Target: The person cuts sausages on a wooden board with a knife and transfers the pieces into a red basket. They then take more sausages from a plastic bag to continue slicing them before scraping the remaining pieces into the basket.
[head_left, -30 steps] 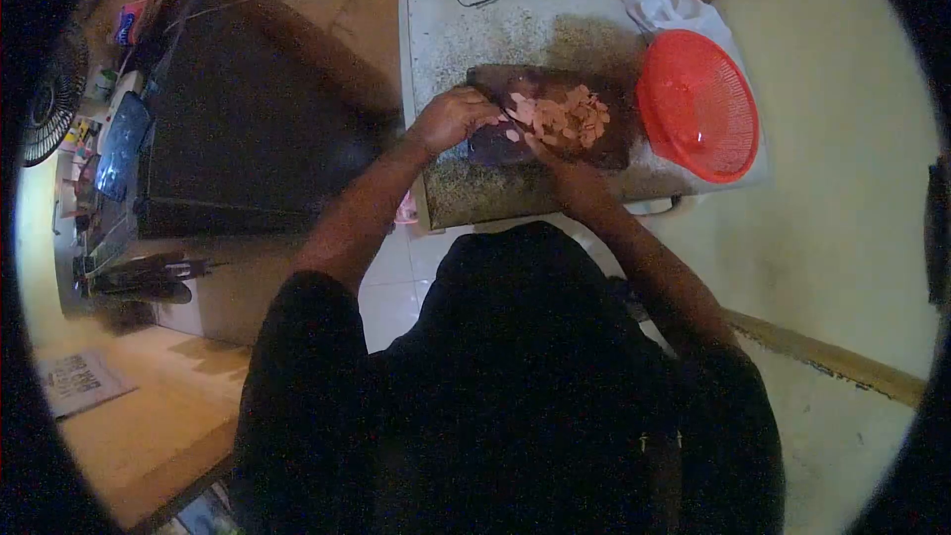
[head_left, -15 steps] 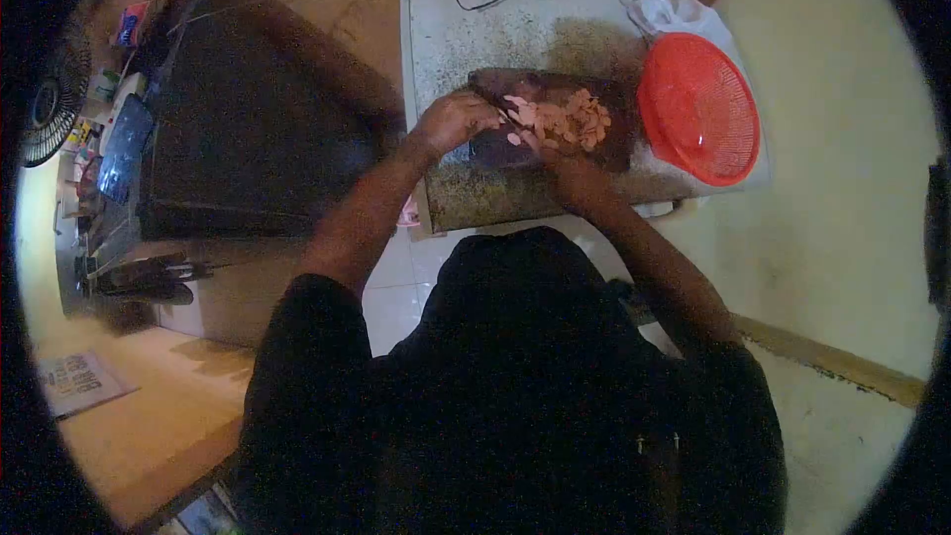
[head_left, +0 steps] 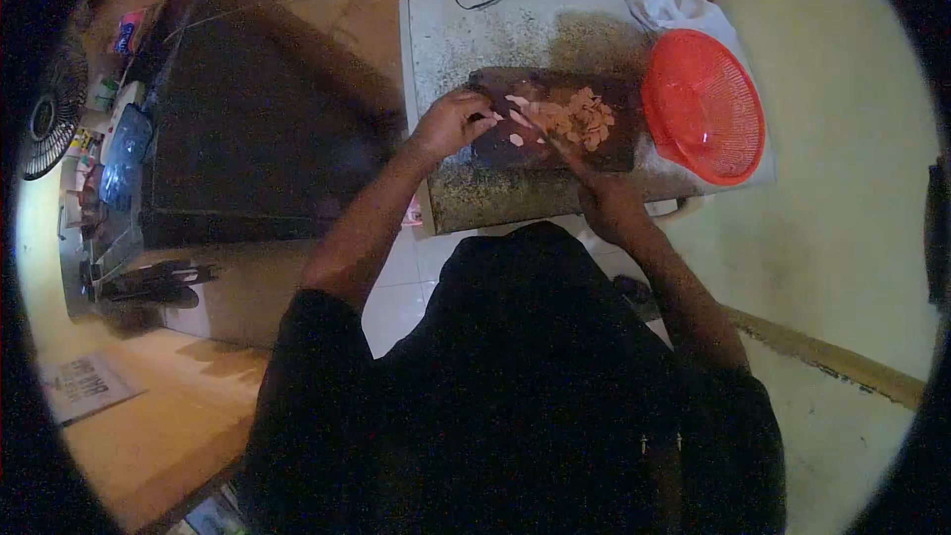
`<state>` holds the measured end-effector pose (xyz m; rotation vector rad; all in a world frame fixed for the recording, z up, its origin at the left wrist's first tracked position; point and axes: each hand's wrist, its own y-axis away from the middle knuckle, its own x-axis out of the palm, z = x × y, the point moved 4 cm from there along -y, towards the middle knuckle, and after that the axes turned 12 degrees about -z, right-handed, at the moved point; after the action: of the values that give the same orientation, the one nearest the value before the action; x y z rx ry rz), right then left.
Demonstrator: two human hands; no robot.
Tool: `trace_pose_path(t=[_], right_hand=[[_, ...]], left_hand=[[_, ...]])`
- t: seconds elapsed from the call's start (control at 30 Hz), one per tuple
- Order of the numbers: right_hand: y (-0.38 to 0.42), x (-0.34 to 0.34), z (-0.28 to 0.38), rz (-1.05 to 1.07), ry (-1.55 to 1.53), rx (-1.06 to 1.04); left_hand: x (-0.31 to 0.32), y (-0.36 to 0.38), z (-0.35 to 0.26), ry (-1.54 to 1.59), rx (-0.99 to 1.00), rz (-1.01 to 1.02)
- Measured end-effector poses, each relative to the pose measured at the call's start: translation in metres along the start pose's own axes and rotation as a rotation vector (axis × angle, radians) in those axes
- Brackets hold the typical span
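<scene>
On a dark cutting board [head_left: 619, 154] lies a heap of thin pinkish-orange slices [head_left: 584, 121], which look like sliced sausage. A few paler pieces are scattered near its left side. My left hand [head_left: 451, 126] is at the board's left edge, thumb and fingers pinched on a small pink piece [head_left: 496, 117]. My right hand [head_left: 602, 200] is closed at the board's near edge, around what looks like a knife [head_left: 548, 137]. Its blade points up and left across the board, beside the slices. The handle is hidden in the hand.
A red plastic basket [head_left: 701, 109] stands right of the board on the stained white top [head_left: 466, 25]. Behind it lies a white plastic bag [head_left: 674, 6]. A dark cabinet-like block [head_left: 267, 129] is at left, a fan [head_left: 48, 114] farther left, and a wall at right.
My right hand has drawn back toward me and away from my left hand, bringing the knife with it. My left hand stays at the board's left edge, with the pinched piece now showing.
</scene>
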<state>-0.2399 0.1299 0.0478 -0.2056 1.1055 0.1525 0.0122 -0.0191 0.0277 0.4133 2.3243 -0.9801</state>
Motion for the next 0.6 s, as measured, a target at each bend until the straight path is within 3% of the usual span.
trace_pose_path(t=[0.1, 0.17, 0.27, 0.4, 0.6], right_hand=[[0.016, 0.024, -0.006, 0.047, -0.026, -0.067], [0.017, 0.047, -0.008, 0.172, 0.023, -0.003], [0.002, 0.033, 0.007, 0.123, 0.126, 0.02], [-0.007, 0.01, 0.002, 0.098, 0.014, 0.177], [0.002, 0.008, -0.038, -0.027, 0.025, 0.168]], left_hand=[[0.0, -0.003, 0.0, 0.095, -0.238, 0.02], [0.005, -0.005, 0.004, 0.063, -0.215, -0.01], [0.011, -0.012, 0.005, -0.01, -0.118, 0.041], [0.009, -0.02, -0.011, -0.056, -0.06, 0.107], [0.036, -0.028, -0.008, -0.124, 0.107, 0.258]])
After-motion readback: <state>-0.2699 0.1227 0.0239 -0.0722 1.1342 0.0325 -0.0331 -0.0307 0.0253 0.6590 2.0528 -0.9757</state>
